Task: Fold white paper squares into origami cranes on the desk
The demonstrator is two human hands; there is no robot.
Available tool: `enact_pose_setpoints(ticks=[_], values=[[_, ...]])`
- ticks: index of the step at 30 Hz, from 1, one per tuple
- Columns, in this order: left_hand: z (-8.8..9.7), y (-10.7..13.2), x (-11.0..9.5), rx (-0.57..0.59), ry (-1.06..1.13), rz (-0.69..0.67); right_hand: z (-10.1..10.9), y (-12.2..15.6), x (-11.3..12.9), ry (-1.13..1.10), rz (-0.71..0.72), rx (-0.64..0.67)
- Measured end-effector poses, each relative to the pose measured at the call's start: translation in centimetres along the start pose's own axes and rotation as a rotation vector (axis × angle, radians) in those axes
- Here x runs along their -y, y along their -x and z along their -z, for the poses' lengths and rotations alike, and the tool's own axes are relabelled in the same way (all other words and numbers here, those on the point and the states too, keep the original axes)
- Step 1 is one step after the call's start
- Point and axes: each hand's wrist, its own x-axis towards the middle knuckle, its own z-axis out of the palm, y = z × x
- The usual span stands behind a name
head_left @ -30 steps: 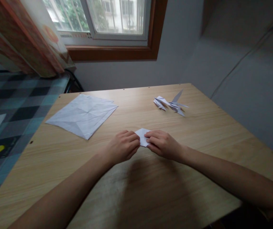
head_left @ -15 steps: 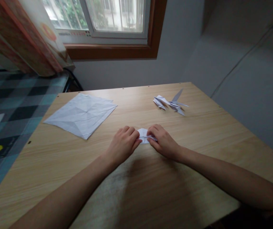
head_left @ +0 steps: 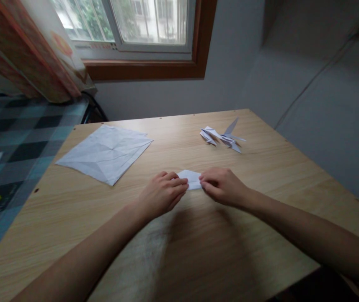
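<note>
A small piece of folded white paper [head_left: 193,178] lies on the wooden table [head_left: 217,247], between my two hands. My left hand [head_left: 166,191] covers its left end, fingers held together and pressing along it. At the right end, my right hand [head_left: 221,184] is closed with thumb and fingertips pinching the paper's edge. Both ends of the folded paper are hidden under my fingers; a crease shows in the middle part.
A creased white paper sheet [head_left: 104,155] lies at the table's back left. Several pointed folded paper pieces [head_left: 221,136] sit at the back right. Left of the table is a surface with a checked cloth [head_left: 25,126]. A window [head_left: 151,25] and walls stand behind.
My right hand has shifted right, baring more of the folded paper. My left fingers have straightened and reach further over it. The raised fold between the hands now looks flatter.
</note>
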Motion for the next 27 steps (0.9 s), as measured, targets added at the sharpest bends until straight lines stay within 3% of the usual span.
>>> enact_pose_setpoints(ticks=[2, 6, 12, 19, 22, 27], values=[[-0.1, 0.0, 0.3, -0.017, 0.018, -0.005, 0.3, -1.6, 0.5, -0.032, -0.178, 0.025], [-0.1, 0.1, 0.6, -0.008, 0.021, -0.025, -0.6, -4.7, 0.5, -0.082, -0.283, 0.050], [0.1, 0.2, 0.6, 0.021, 0.029, -0.017, -1.5, -6.2, -0.1, -0.180, -0.312, 0.134], [-0.3, 0.5, 0.7, 0.002, 0.042, 0.011, -1.7, -5.7, -0.5, -0.309, -0.366, 0.080], [-0.2, 0.5, 0.6, -0.005, 0.024, 0.031, -1.9, -5.0, -0.6, -0.241, -0.263, 0.054], [-0.1, 0.4, 0.3, -0.013, -0.049, 0.051, -2.4, -3.1, -1.1, -0.108, 0.104, -0.075]])
